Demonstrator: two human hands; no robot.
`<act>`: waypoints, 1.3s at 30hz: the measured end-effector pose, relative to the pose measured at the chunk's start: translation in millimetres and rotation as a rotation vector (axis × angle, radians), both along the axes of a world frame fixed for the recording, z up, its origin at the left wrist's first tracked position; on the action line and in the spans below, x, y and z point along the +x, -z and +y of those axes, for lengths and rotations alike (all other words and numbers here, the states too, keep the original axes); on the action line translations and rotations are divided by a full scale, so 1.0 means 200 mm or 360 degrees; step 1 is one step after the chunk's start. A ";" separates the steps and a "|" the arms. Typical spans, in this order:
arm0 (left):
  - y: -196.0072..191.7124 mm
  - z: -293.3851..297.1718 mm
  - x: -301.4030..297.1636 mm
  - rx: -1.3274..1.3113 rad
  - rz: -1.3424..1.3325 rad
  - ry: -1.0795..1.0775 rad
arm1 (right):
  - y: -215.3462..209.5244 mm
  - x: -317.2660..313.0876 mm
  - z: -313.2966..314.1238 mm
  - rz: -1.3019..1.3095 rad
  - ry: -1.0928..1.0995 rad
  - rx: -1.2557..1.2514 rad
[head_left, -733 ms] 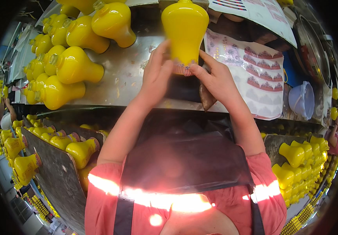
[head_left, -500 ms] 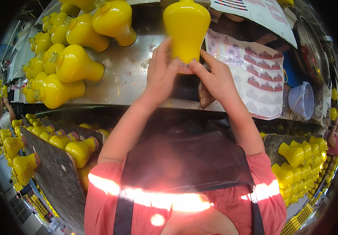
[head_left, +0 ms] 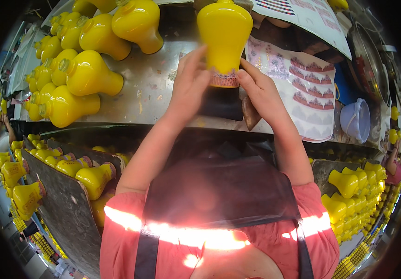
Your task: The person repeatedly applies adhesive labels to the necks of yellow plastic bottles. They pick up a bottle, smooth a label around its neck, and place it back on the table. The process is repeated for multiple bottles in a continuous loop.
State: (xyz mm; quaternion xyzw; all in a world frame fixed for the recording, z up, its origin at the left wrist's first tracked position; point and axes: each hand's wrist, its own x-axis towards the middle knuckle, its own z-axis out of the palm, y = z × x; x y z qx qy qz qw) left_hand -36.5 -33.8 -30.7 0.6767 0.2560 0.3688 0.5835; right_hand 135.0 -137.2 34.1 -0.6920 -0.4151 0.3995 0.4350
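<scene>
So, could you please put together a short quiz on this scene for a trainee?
1. Fill in: Between the left hand and the right hand is a ____ vase.
2. Which end of it carries the patterned band? (a) the far end (b) the end nearest the person
3. True or false: The pale purple bucket stands left of the printed sheet.

Key: 1. yellow; 2. b; 3. false, right of it.

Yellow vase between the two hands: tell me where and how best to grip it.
Grip the yellow vase by its narrow lower body, above the patterned band, left hand from the left, right hand from the right. It tapers there below a broad shoulder, which should give a steady hold.
</scene>
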 end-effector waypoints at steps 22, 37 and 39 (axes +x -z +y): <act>0.00 -0.09 -0.01 0.0669 0.0070 -0.0331 | -0.02 -0.08 0.00 -0.0283 0.0120 -0.0106; -0.02 -0.14 0.04 0.0557 -0.0038 -0.0515 | -0.07 -0.10 -0.01 0.0095 0.0176 -0.0249; -0.02 -0.15 0.04 0.0460 -0.0069 -0.0544 | -0.11 -0.07 -0.03 0.0291 0.0102 -0.0314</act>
